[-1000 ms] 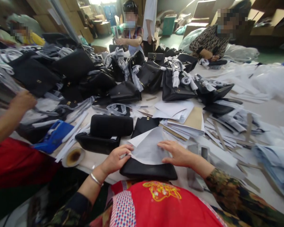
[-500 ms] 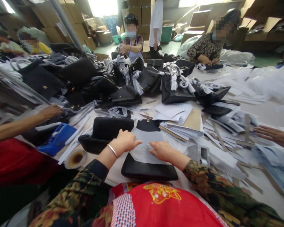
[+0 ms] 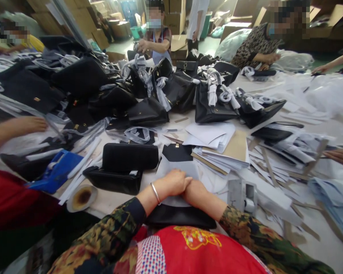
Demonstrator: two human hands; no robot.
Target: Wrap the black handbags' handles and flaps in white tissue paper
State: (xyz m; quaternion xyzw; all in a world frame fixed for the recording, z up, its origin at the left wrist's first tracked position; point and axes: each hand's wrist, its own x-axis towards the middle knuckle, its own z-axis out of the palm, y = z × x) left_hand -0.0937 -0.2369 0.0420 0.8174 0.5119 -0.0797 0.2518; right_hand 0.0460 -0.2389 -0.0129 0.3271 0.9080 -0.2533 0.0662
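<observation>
A black handbag (image 3: 180, 217) lies flat before me, its flap (image 3: 177, 152) with a gold clasp spread away from me. A thin white sheet (image 3: 175, 167) covers its middle. Over this sheet my left hand (image 3: 175, 182), with a bangle at the wrist, meets my right hand (image 3: 196, 191). The left fingers are curled and pressed together against the right hand. My right fingers are bent inward and mostly hidden. Whatever sits between the fingers of either hand is out of sight.
An open black bag (image 3: 122, 167) stands at left, near a blue tape dispenser (image 3: 53, 171) and a round dish (image 3: 82, 198). Stacked papers (image 3: 225, 152) and a grey metal dispenser (image 3: 242, 194) lie right. Black handbags (image 3: 214, 102) pile up behind. Co-workers' hands (image 3: 25, 125) reach in at both sides.
Both hands were apart, with fingers stretched over the white sheet; now they have come together at its middle, closer to me, with fingers curled. The co-worker's hand at left moved left.
</observation>
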